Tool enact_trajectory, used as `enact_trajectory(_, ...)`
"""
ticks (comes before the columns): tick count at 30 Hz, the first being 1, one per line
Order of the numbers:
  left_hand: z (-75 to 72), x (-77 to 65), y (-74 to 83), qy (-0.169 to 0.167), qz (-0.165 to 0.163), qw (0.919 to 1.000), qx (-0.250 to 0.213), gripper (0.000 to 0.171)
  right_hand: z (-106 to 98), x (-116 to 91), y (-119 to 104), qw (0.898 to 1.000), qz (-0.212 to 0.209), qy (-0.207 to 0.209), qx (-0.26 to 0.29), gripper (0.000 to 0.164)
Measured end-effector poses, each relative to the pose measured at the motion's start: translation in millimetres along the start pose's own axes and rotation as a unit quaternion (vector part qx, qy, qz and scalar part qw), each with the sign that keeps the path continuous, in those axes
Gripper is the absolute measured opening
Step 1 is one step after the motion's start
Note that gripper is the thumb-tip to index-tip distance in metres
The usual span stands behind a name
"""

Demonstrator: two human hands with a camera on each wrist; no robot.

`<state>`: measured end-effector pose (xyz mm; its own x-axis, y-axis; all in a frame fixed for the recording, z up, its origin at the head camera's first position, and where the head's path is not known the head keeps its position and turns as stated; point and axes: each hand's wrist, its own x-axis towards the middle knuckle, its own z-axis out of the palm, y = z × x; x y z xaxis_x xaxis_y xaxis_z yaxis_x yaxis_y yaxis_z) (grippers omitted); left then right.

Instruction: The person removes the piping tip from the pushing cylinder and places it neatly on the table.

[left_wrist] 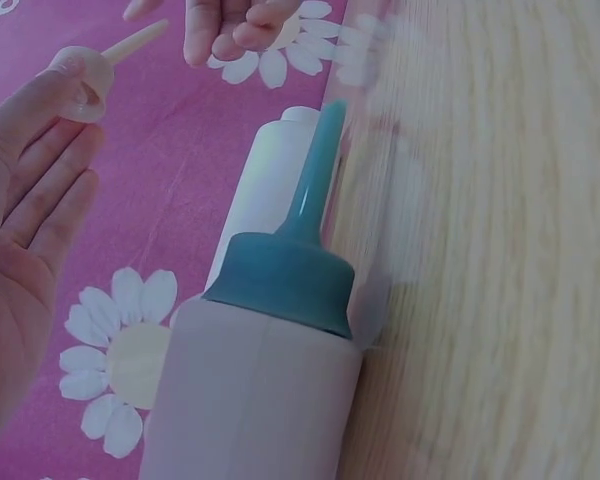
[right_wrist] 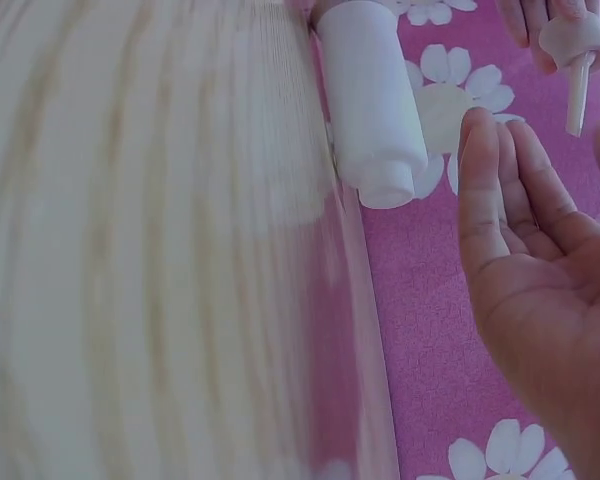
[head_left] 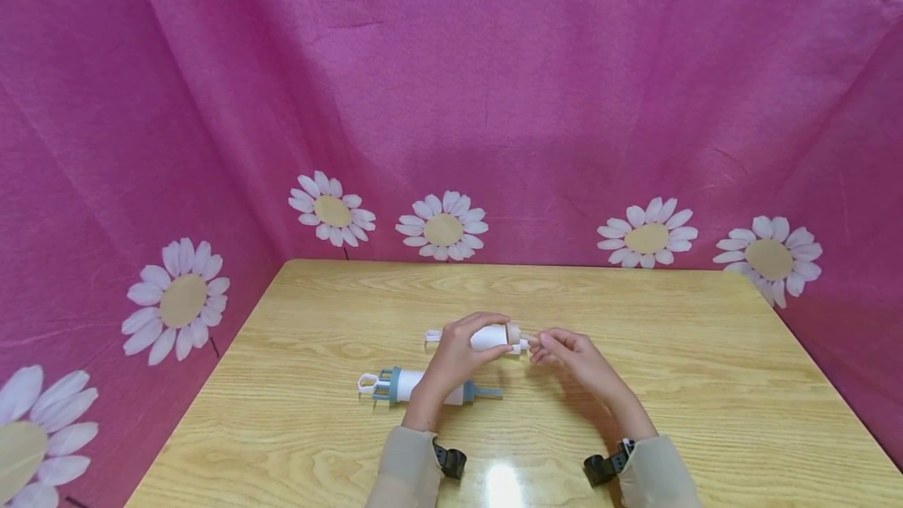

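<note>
My left hand (head_left: 462,347) pinches a beige nozzle cap (left_wrist: 92,82) between thumb and finger, its thin spout pointing toward my right hand. My right hand (right_wrist: 545,250) is beside the spout tip, fingers loosely extended; the right wrist view shows a gap between them and the spout. Behind the left hand a white tube-shaped bottle (right_wrist: 375,95) with a short open neck lies on the table, a pale ring handle (head_left: 433,335) at its left end. A second white tube (head_left: 407,384) with a teal nozzle cap (left_wrist: 285,280) lies nearer me, partly hidden by the left wrist.
Both tubes lie on a wooden table (head_left: 705,359). The second tube has a teal collar (head_left: 392,385) and a white ring handle (head_left: 368,383) at its left end. A pink curtain (head_left: 536,100) with daisies stands along the table's far edge.
</note>
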<state>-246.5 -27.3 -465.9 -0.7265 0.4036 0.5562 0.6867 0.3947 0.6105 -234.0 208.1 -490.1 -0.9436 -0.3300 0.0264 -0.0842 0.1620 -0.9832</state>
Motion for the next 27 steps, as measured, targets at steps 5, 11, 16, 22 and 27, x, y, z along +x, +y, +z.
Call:
enact_trajectory(5,0.0,-0.6,-0.5,0.0,0.005,1.0,-0.003,0.038,1,0,1,1.0,0.001,-0.007,-0.002,0.05)
enact_trajectory(11,0.3,-2.5,-1.7,-0.003,0.012,0.9999,-0.003,0.037,1,-1,1,1.0,-0.004,0.012,-0.013,0.046)
enact_trajectory(16,0.3,-5.0,-2.7,-0.008,0.012,0.9999,0.003,0.037,3,-2,-1,0.999,-0.016,0.032,-0.003,0.038)
enact_trajectory(22,0.5,-6.2,-3.1,-0.016,0.006,0.9998,0.01,0.036,7,-2,-5,0.998,-0.044,0.036,0.009,0.032)
enact_trajectory(27,1.2,-5.9,-4.5,-0.013,0.016,0.9997,0.013,0.037,10,-1,-8,0.998,-0.052,0.039,0.009,0.033)
